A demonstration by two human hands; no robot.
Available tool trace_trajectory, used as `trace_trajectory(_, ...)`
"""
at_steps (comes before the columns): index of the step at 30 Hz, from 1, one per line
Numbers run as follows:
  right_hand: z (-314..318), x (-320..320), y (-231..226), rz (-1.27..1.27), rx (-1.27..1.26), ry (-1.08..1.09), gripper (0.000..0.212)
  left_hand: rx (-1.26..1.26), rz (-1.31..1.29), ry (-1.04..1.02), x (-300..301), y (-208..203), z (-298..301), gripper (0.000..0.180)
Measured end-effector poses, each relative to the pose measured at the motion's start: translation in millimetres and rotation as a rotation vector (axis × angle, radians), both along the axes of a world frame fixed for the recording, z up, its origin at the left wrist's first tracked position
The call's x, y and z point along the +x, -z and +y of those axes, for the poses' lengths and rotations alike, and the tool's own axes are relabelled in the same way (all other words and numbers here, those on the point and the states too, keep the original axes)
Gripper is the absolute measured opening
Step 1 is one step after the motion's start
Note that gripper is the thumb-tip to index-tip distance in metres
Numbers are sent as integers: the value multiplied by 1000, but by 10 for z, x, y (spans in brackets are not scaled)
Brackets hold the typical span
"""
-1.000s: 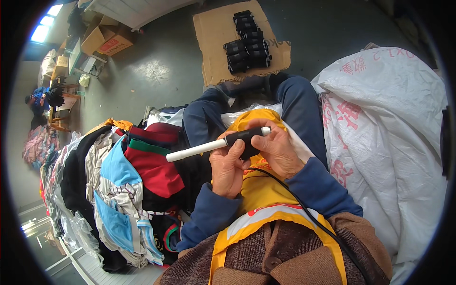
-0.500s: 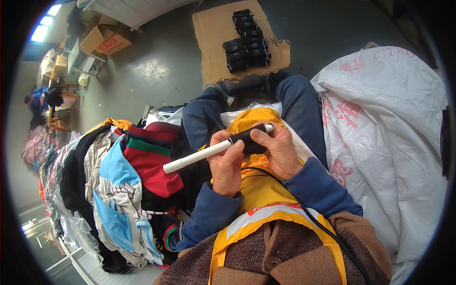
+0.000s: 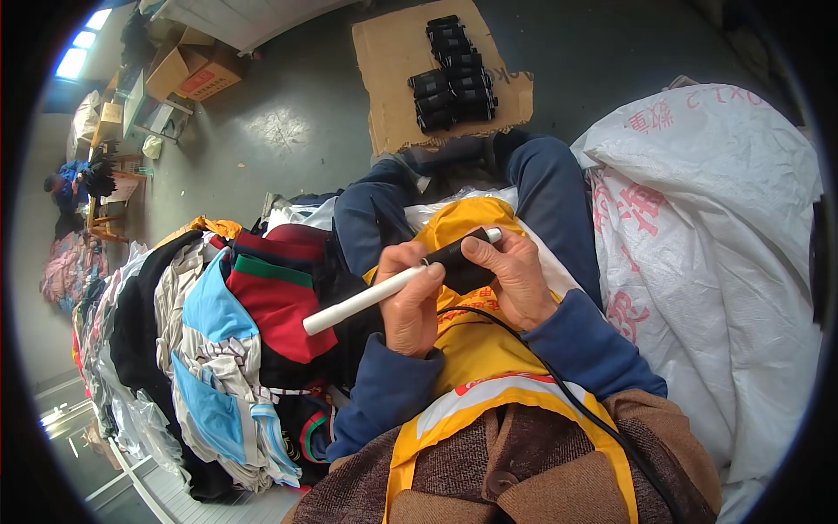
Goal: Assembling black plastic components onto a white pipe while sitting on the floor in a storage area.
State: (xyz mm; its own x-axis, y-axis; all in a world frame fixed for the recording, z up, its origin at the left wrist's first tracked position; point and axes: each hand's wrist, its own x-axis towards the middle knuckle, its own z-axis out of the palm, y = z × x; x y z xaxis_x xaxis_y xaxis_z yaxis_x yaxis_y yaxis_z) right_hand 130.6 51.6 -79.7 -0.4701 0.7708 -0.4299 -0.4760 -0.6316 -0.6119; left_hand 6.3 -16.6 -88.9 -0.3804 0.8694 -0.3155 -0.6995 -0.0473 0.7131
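A white tube (image 3: pixel 353 306) slants across my lap, its long end pointing left and its short tip showing past my right thumb. Wrapped around it near the right end is a strip of black fabric (image 3: pixel 466 265). My left hand (image 3: pixel 410 306) is closed on the tube just left of the fabric, thumb on top. My right hand (image 3: pixel 517 279) grips the black roll near the tube's short tip, its thumb pressing from above. Beneath both hands lies a yellow apron (image 3: pixel 467 345) with red print. The undersides of the tube and roll are partly hidden by my fingers.
Ahead on the floor, a cardboard sheet (image 3: pixel 393 105) bears several black rolled bundles (image 3: pixel 454 83). Piled clothes (image 3: pixel 214 349) stand close on my left. A large white woven sack (image 3: pixel 698 262) fills the right side. A black cord (image 3: pixel 559 384) crosses the apron. Cardboard boxes (image 3: pixel 196 70) sit far left.
My left hand has shifted slightly left and down along the tube, opening a small gap from the black roll. The tube has tilted a little more; my right hand stays nearly still.
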Motion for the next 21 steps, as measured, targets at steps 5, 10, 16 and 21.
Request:
trace_trajectory(5, 10, 15, 17, -28, -13, 2, 20, 102, 10, -16, 24, -89, 48, 28)
trace_trajectory(10, 0, 5, 38, -37, 7, 27, 19, -26, 59, -34, 92, -63, 13, 28)
trace_trajectory(16, 16, 3, 48, -59, 13, 20, 18, -2, -33, -52, 32, -141, 44, 21)
trace_trajectory(21, -23, -9, 51, -47, 13, 13, 18, 17, 6, 59, 21, -33, 32, 21)
